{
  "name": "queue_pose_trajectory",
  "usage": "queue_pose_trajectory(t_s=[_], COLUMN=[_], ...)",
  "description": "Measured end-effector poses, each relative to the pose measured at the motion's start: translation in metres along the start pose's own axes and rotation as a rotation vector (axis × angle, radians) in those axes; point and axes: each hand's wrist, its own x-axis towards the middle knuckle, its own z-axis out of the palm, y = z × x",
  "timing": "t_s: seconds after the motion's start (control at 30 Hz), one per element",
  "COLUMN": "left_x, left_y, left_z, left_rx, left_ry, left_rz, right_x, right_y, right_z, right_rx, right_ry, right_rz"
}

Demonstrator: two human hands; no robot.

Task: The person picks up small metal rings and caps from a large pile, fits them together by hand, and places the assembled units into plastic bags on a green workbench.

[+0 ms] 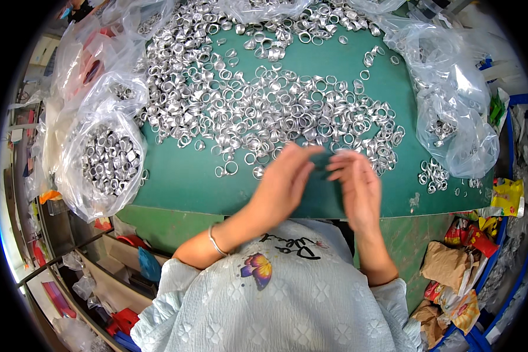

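Note:
A wide heap of silver metal rings (240, 111) covers much of the green tabletop (176, 182). At the near edge of this heap is my left hand (284, 179), slightly blurred, its fingers stretched to the right and the thumb apart. Facing it across a small gap, my right hand (359, 186) has loosely bent fingers spread toward the left. I see nothing held in either hand. The fingertips are close to the nearest rings, and I cannot tell whether they touch any.
On the left stands an open clear plastic bag (110, 167) full of chunky rings. Another clear bag (452, 111) with rings lies at the right, beside a small pile of rings (433, 175). Drawers (108, 273) sit below left, and packets and paper bags (449, 264) below right.

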Motion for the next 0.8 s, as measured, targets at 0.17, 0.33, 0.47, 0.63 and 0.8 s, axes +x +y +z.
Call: queue_pose_trajectory(t_s=[0.17,0.33,0.47,0.63,0.8], left_x=[-0.001,-0.003,0.018,0.06,0.086], left_y=[0.0,-0.004,-0.004,-0.026,-0.027], left_z=[0.03,0.033,0.015,0.023,0.034], left_rx=[0.336,0.065,0.098,0.461,0.6], left_ry=[-0.161,-0.028,0.016,0.059,-0.014], left_rz=[0.316,0.536,0.35,0.332,0.323], right_x=[-0.002,0.005,0.014,0.052,0.088], right_y=[0.005,0.008,-0.006,-0.053,-0.045], right_z=[0.023,0.008,-0.039,-0.027,-0.03], right_rx=[0.816,0.832,0.328,-1.131,-1.515], right_ry=[-0.121,0.087,-0.047,0.329,0.16], right_rz=[0.519,0.589,0.253,-0.296,-0.269])
